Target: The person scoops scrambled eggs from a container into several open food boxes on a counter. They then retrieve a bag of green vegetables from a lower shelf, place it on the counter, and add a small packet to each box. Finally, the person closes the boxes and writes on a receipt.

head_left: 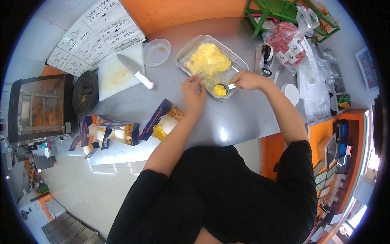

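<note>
A person in a black top leans over a steel table, the surface that carries everything else in view. Near its far middle sits a clear rectangular tray heaped with a pale yellow crumbly mass. To the left of the tray lies a white cutting board with a white-handled knife across it, and between board and tray stands a small round clear container. Nearer the person than the tray, toward the table's left front, lie opened blue-and-orange cartons of pastries. To the right of the tray rest clear plastic bags of red packets. At the tray's near edge, the right hand has its fingers pinched closed on the white handle of a small scoop filled with the yellow mass. The left hand hovers just beside the tray's near-left rim, its fingers drawn close together at the rim; whether they hold anything cannot be told.
</note>
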Motion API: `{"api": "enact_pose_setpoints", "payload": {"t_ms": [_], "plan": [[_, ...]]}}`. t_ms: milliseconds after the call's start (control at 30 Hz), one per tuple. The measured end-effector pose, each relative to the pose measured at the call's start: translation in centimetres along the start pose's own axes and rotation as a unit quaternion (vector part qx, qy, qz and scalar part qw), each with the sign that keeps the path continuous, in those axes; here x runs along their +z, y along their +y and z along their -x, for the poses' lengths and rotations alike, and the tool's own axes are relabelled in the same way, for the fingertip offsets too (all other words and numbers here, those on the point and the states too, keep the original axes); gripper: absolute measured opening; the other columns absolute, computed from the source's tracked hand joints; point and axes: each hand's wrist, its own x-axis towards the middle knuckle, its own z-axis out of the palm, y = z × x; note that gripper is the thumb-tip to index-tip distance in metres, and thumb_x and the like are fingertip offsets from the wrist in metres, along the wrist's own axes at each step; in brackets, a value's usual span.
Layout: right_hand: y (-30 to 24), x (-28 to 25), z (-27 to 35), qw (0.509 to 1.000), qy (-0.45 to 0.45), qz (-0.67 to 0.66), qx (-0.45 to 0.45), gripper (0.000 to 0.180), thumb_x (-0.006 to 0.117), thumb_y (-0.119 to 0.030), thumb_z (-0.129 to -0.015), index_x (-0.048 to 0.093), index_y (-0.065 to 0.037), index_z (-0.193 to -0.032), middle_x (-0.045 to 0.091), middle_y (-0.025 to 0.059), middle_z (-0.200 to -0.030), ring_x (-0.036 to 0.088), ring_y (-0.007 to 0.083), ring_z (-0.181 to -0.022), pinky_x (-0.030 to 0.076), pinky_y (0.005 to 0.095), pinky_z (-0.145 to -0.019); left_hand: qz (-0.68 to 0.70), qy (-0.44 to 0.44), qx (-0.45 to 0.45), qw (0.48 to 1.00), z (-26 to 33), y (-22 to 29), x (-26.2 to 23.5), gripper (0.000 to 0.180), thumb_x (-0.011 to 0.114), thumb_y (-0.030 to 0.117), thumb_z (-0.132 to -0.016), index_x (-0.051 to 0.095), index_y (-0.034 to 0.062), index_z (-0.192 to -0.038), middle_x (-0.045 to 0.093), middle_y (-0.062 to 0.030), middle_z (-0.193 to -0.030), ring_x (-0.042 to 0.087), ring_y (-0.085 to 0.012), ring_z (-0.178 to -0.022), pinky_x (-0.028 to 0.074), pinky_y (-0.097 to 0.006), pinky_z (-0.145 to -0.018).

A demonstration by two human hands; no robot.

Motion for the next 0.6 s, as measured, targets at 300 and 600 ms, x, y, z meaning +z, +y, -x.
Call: {"api": "enact_pose_setpoints", "payload": {"t_ms": [300,600], "plan": [[-0.3,2.2,2.0,0.890,0.016,-0.420,0.178,0.025,0.060,-0.020,-0.092,0.069,-0.006,-0.111,0.046,-0.0040,-0.067,0.040,0.0080,-0.057,0.027,0.0267,-0.046,0.109,-0.016,-0.001,0.994,1.5,-0.1,-0.5,0.020,0.063,0.008,-0.092,0.070,0.0017,-0.109,0.064,-0.0132,-0.113,0.059,-0.0301,-0.107,0.047,-0.038,-0.095],[-3.4,4.9,5.8,0.790,0.090,-0.596,0.115,0.022,0.057,-0.013,-0.094,0.065,-0.002,-0.112,0.044,-0.0063,-0.067,0.039,0.0062,-0.057,0.027,0.0238,-0.048,0.201,-0.054,0.054,0.977,6.2,4.8,-13.1,0.030,0.066,0.005,-0.089,0.064,-0.0009,-0.119,0.063,-0.0160,-0.116,0.068,-0.0219,-0.089,0.049,-0.035,-0.089]]}}
